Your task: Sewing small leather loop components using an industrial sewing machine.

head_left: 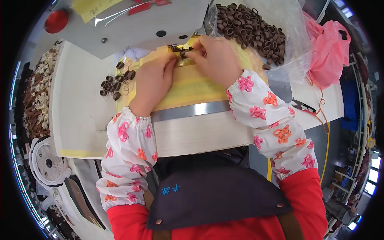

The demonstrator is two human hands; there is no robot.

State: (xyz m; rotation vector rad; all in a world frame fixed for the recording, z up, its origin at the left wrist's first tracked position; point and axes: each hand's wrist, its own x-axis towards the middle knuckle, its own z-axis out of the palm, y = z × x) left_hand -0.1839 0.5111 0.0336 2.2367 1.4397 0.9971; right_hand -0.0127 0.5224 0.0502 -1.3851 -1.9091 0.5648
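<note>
Both my hands meet under the head of a white sewing machine (132,28), close to its presser foot. My right hand (216,60) pinches a small dark brown fabric loop (183,53) between thumb and fingers beside the foot. From the left, my left hand (154,82) reaches to the same spot with fingers pressed together; its fingertips hide whatever is in them. Yellow tape (194,84) covers the machine bed beneath my hands. Left of my left hand lie several finished-looking brown loops (116,86) with loose threads tangled among them.
A large heap of brown loops (252,30) sits on a clear plastic bag (296,44) at the back right. Beyond it is a pink plastic bag (330,54). Black thread snips (304,107) lie at the table's right. A white fan (49,163) stands off the left edge.
</note>
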